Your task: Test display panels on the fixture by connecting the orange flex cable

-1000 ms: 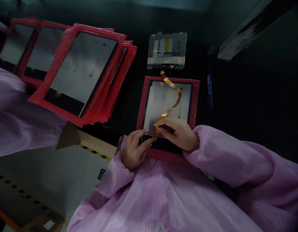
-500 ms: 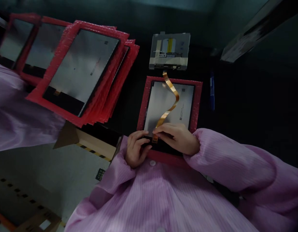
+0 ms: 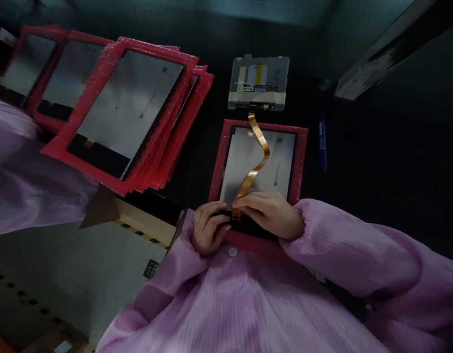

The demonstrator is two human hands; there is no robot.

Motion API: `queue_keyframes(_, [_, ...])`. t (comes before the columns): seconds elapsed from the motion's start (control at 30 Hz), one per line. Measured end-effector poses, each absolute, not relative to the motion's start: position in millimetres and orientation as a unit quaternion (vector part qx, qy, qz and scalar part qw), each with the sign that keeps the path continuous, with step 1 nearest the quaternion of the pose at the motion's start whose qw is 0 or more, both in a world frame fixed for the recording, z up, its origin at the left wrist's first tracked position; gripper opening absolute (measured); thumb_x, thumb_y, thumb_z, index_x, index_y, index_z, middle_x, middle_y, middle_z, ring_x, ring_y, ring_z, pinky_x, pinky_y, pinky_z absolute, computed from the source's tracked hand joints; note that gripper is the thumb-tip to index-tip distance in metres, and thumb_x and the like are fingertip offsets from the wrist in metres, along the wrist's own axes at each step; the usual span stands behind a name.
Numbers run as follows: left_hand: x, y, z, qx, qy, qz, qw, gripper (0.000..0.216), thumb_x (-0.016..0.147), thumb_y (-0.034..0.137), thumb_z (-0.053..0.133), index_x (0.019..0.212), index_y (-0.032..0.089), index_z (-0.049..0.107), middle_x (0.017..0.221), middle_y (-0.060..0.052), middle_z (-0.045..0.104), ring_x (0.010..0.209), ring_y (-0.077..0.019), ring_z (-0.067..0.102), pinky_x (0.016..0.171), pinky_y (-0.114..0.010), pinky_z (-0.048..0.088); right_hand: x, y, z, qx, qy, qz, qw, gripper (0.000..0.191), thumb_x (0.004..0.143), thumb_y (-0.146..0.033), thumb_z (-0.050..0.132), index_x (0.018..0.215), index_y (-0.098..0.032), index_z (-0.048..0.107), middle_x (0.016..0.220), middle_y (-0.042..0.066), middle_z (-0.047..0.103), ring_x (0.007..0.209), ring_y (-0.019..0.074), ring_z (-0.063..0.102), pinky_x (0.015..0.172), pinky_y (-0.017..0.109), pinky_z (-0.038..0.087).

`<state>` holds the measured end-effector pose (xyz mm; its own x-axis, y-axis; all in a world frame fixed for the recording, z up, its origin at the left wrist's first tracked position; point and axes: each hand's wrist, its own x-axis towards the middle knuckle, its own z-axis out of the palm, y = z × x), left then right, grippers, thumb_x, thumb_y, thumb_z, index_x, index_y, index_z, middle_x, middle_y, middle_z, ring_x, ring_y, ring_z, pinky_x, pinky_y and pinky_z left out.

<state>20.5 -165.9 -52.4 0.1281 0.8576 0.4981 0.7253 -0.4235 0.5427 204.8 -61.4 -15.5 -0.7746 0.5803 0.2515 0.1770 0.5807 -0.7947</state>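
In front of me a display panel [image 3: 274, 162] lies on a red bubble-wrap sheet [image 3: 300, 162], its grey back facing up. A gold flat ribbon cable [image 3: 263, 144] snakes over it from a flat circuit unit [image 3: 278, 73] beyond the panel. My right hand [image 3: 274, 211] pinches the cable's near end, just above a small orange connector [image 3: 236, 214] on the panel's black strip. My left hand [image 3: 210, 228] rests at the panel's lower left edge, fingers apart and slightly curled beside the connector. Nothing shows in it.
To the left is a stack of display panels [image 3: 134, 103] on red bubble-wrap sheets [image 3: 189, 132], with more beyond. A blue pen [image 3: 322, 142] lies at the right. Someone's purple sleeve [image 3: 35, 171] reaches in at far left. Below the table edge stands a cardboard box [image 3: 141, 218].
The view has shifted slightly, so things sit a little lower. The ribbon cable's bend has moved slightly left. Both hands keep nearly the same pose at the connector.
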Motion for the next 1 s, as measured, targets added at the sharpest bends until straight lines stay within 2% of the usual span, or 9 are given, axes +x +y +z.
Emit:
queue_keyframes(0.23, [20.6, -166.0, -54.2, 0.746, 0.523, 0.403, 0.090, 0.009, 0.091, 0.024, 0.051, 0.097, 0.018, 0.055, 0.110, -0.009, 0.060, 0.108, -0.0217, 0.055, 0.090, -0.039, 0.047, 204.7, -62.2, -16.6, -0.215, -0.849, 0.406, 0.260, 0.015, 0.093, -0.010, 0.049, 0.098, -0.014, 0.063, 0.087, 0.002, 0.067, 0.079, 0.0113, 0.061, 0.070, 0.021, 0.047])
queue_keyframes(0.53, [21.0, -166.5, -59.3, 0.746, 0.521, 0.406, 0.082, 0.015, 0.093, 0.028, 0.048, 0.096, 0.016, 0.058, 0.108, -0.010, 0.061, 0.108, -0.0211, 0.055, 0.091, -0.038, 0.045, 206.0, -64.4, -9.9, -0.257, -0.834, 0.429, 0.233, 0.015, 0.093, -0.012, 0.049, 0.097, -0.019, 0.062, 0.087, -0.001, 0.067, 0.077, 0.0094, 0.062, 0.070, 0.018, 0.047])
queue_keyframes(0.77, [27.9, -161.1, -82.9, 0.739, 0.494, 0.456, -0.038, 0.033, 0.095, 0.034, 0.035, 0.100, 0.019, 0.063, 0.102, -0.008, 0.064, 0.102, -0.0184, 0.058, 0.084, -0.033, 0.048, 208.4, -65.4, -11.6, -0.258, -0.846, 0.419, 0.206, 0.017, 0.095, -0.021, 0.046, 0.100, -0.023, 0.062, 0.089, -0.001, 0.068, 0.077, 0.0106, 0.065, 0.067, 0.020, 0.052])
queue_keyframes(1.0, [36.7, -148.7, -102.8, 0.686, 0.482, 0.529, -0.134, 0.040, 0.096, 0.040, 0.033, 0.092, 0.023, 0.068, 0.092, -0.003, 0.067, 0.095, -0.0144, 0.062, 0.082, -0.028, 0.049, 209.2, -69.0, -34.4, -0.217, -0.896, 0.326, 0.209, 0.022, 0.095, -0.031, 0.044, 0.105, -0.027, 0.063, 0.093, 0.002, 0.069, 0.081, 0.0140, 0.068, 0.069, 0.021, 0.057])
